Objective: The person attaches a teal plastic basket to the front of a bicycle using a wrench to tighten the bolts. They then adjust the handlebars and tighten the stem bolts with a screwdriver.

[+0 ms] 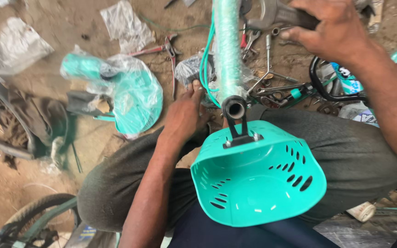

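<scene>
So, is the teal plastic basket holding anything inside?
No, the teal plastic basket shows only its bare slotted interior, with nothing inside it.

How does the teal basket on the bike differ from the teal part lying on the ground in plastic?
The basket is bare, while the wrapped part sits inside clear, crinkled plastic. The basket is fixed by a black bracket to the bike frame; the wrapped part lies loose on the dirt floor. The basket is an open tub with slotted walls; the wrapped part looks flatter and rounded. Both are the same teal colour.
</scene>
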